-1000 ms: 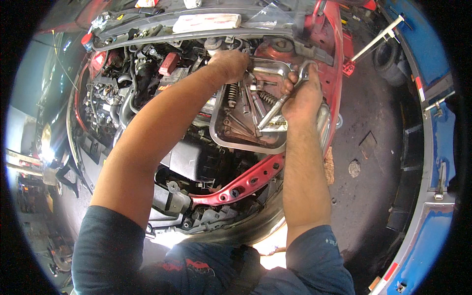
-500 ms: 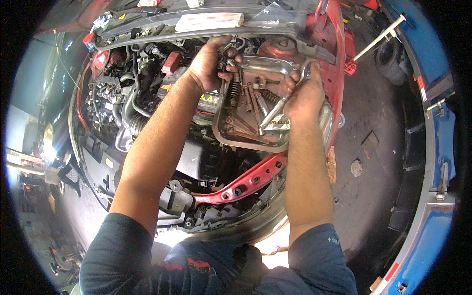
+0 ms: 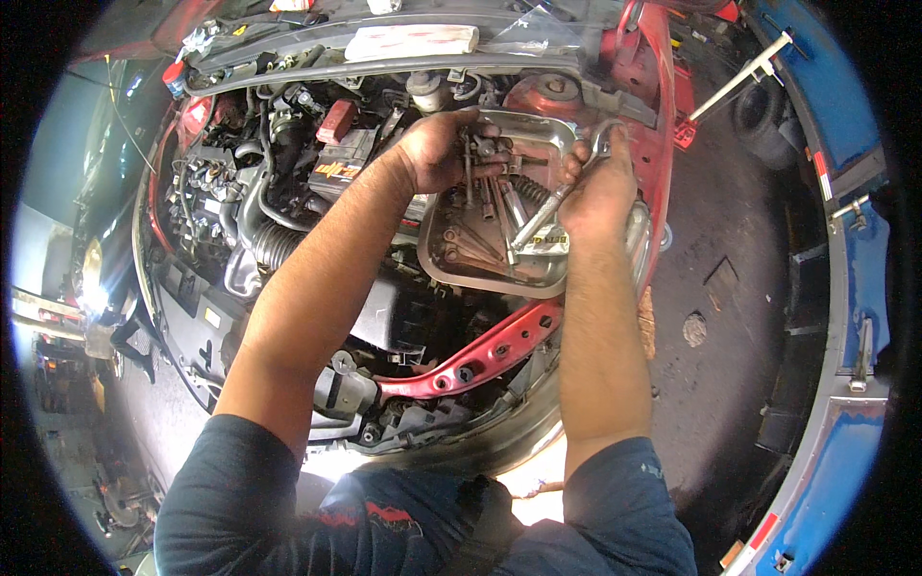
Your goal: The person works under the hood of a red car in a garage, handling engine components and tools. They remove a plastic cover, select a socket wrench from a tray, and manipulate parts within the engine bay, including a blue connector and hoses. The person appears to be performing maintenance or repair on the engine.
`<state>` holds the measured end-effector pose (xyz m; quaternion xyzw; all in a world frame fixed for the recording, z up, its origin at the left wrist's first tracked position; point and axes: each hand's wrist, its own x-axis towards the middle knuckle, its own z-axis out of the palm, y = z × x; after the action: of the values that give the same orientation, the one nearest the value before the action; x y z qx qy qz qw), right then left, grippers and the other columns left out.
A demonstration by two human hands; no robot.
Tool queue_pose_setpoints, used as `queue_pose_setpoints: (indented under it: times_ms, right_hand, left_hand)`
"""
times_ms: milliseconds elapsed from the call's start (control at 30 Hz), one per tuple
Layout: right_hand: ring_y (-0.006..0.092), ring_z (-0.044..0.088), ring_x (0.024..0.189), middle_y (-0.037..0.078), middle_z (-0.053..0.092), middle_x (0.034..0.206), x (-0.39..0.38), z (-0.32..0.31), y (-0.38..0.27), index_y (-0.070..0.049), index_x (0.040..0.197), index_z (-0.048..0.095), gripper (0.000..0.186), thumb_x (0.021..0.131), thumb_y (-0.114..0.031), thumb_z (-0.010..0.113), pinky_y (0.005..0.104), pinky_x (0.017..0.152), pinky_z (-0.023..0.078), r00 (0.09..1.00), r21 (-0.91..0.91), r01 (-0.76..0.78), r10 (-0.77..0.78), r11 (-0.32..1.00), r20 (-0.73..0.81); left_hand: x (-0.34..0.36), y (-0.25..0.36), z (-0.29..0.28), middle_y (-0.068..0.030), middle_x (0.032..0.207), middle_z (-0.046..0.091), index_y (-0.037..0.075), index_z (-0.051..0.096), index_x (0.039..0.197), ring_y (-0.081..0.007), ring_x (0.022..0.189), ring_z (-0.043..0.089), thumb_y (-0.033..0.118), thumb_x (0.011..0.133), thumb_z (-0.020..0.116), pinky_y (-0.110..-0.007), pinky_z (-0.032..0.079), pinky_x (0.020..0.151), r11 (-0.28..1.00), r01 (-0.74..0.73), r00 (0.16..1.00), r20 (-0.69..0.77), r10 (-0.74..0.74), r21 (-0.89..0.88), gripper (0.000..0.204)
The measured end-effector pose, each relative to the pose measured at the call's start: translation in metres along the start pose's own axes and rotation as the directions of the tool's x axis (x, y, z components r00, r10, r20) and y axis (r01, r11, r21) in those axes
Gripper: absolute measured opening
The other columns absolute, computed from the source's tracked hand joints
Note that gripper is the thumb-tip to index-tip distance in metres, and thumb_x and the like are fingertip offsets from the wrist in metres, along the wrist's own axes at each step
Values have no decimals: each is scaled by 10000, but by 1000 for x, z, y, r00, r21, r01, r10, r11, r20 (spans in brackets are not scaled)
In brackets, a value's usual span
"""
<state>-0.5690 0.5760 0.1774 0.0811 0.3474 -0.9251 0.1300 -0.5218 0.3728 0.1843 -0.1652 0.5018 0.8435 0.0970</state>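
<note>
one chrome wrench [image 3: 540,219] slants across the right side of one metal tray [image 3: 492,285], its rounded head toward 1 o'clock and its slim handle toward 7 o'clock; it looks shiny and straight. the right hand [image 3: 597,197], at the tray's 2 o'clock, is curled round it near the head. the left hand [image 3: 434,154], at 11 o'clock, is half closed on a cluster of small metal parts [image 3: 488,151], too jumbled to count. one dark coil spring [image 3: 526,189] lies between the hands.
</note>
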Motion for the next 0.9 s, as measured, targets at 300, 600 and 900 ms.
queue_pose_setpoints:
  times_ms: [300, 600, 900]
  right_hand:
    - [157, 486, 548, 30, 559, 733, -4, 3, -1, -114, 994, 583, 338, 1000, -453, 586, 284, 516, 392, 1000, -21, 15, -15, 1000, -8]
    - [146, 495, 549, 15, 554, 712, -9, 10, 1, -118, 976, 587, 318, 1001, -435, 584, 279, 504, 391, 999, -73, 45, -44, 996, 4]
    - [197, 634, 672, 56, 622, 812, -11, 6, -4, -68, 1045, 586, 173, 934, -198, 610, 307, 586, 535, 992, -168, 49, -28, 985, 126]
  left_hand:
    - [9, 1, -10, -122, 1156, 711, 29, 634, 1223, -227, 1091, 662, 325, 1062, 426, -372, 528, 940, 963, -175, 982, -32, 185, 203, 396]
    - [-21, 21, 12, -182, 1247, 685, 15, 635, 1302, -274, 1161, 650, 372, 978, 584, -365, 474, 1032, 377, -99, 925, -54, 375, 921, 484]
    - [-160, -52, -56, -173, 1194, 687, -45, 593, 1265, -216, 1131, 647, 161, 1020, 557, -330, 480, 984, 470, -255, 710, -166, 684, 845, 323]
